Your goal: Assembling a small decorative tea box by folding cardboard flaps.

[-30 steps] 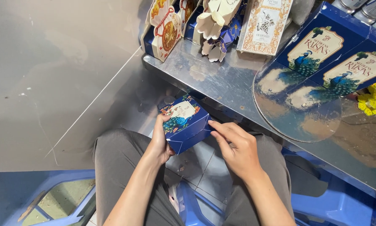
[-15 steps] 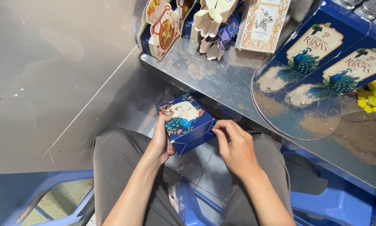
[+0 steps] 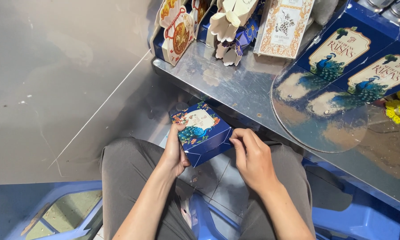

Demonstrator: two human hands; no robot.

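– Holding what?
– A small blue box (image 3: 201, 132) with a peacock on top, up over the lap, just by the shiny metal table (image 3: 235, 86).
– Left hand (image 3: 175, 153)?
– Wrapped round the box's left side, thumb on top.
– Right hand (image 3: 252, 156)?
– Fingertips pinching the box's right corner.
– Up on the table?
– More blue boxes (image 3: 351, 55), far from the hands.
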